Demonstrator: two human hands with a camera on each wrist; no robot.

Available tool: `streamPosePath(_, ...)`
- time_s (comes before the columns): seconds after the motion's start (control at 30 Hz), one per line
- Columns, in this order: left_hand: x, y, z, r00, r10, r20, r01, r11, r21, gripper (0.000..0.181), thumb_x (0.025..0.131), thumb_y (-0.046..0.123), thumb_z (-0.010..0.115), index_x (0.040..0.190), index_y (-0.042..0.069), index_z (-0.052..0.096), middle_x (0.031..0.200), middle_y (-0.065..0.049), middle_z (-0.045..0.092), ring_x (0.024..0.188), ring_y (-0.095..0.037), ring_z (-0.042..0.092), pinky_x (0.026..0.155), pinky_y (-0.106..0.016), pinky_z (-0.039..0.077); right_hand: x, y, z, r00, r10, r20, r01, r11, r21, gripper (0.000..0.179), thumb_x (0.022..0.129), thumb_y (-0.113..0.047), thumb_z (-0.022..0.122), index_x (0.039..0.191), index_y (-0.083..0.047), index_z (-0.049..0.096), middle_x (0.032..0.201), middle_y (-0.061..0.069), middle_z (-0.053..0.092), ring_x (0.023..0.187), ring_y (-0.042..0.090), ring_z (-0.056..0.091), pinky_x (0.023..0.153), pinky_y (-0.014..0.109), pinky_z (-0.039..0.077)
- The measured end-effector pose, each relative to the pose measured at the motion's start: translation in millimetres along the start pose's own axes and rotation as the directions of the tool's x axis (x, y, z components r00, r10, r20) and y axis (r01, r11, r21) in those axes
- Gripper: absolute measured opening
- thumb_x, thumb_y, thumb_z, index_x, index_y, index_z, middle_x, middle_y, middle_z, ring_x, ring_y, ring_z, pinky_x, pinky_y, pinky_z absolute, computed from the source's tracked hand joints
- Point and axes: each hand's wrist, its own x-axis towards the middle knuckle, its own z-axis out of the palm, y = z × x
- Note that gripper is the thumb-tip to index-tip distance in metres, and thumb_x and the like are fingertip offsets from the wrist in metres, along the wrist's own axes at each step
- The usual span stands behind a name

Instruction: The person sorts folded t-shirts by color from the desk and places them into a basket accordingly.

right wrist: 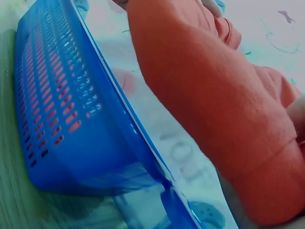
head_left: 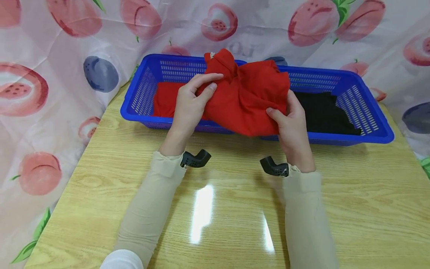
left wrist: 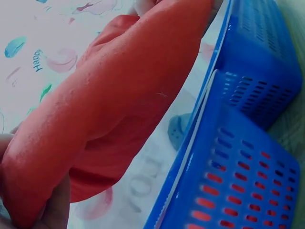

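A bunched red garment (head_left: 248,97) with a pale drawstring at its top hangs between both hands, over the place where two blue baskets meet. My left hand (head_left: 192,99) pinches its left side between thumb and fingers. The right hand (head_left: 291,121) grips the other side, thumb in front and fingers behind. In the left wrist view the red garment (left wrist: 119,90) spans from hand to hand above the baskets. The right wrist view shows the same cloth (right wrist: 214,90) raised clear of the rim. Its exact kind is hard to tell.
The left blue basket (head_left: 134,108) holds folded red cloth (head_left: 166,99); the right blue basket (head_left: 376,130) holds black cloth (head_left: 324,112). Both stand on a wooden table (head_left: 235,209), against a fruit-print curtain (head_left: 262,22). Black wrist cameras (head_left: 196,158) jut inward from the sleeves.
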Motion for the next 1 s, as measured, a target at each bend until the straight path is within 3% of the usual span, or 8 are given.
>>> streamPosePath(0.17, 2.4, -1.9, -6.2, 0.999, -0.023, -0.024, 0.022, 0.999, -0.038, 0.022, 0.087, 0.006, 0.055, 0.107, 0.006, 0.064, 0.107, -0.001, 0.059, 0.099, -0.014, 0.051, 0.079, -0.029, 0.045, 3.7, 2, 7, 1.0, -0.023, -0.012, 0.023, 0.999, 0.031, 0.047, 0.081, 0.008, 0.054, 0.123, -0.012, 0.047, 0.122, 0.011, 0.044, 0.108, 0.026, 0.044, 0.08, 0.031, 0.047)
streamPosePath(0.5, 9.6, -0.9, -18.1, 0.999, 0.035, -0.001, -0.035, 0.999, -0.003, 0.021, 0.088, 0.003, 0.053, 0.105, 0.003, 0.065, 0.101, -0.007, 0.056, 0.097, -0.016, 0.049, 0.08, -0.027, 0.041, 10.7, 2, 14, 0.999, -0.036, -0.026, 0.038, 0.996, 0.074, 0.046, 0.081, 0.008, 0.053, 0.123, -0.011, 0.046, 0.123, 0.011, 0.044, 0.109, 0.028, 0.045, 0.08, 0.034, 0.047)
streamPosePath(1.0, 14.1, -5.5, -34.1, 0.989, -0.018, -0.146, 0.016, 1.0, -0.017, 0.023, 0.087, 0.002, 0.053, 0.108, 0.004, 0.065, 0.102, -0.008, 0.057, 0.101, -0.017, 0.048, 0.083, -0.027, 0.04, 29.2, 10, 35, 0.996, -0.068, -0.05, 0.076, 0.98, 0.185, 0.05, 0.076, 0.015, 0.037, 0.12, -0.008, 0.046, 0.118, 0.01, 0.045, 0.101, 0.024, 0.046, 0.075, 0.033, 0.046)
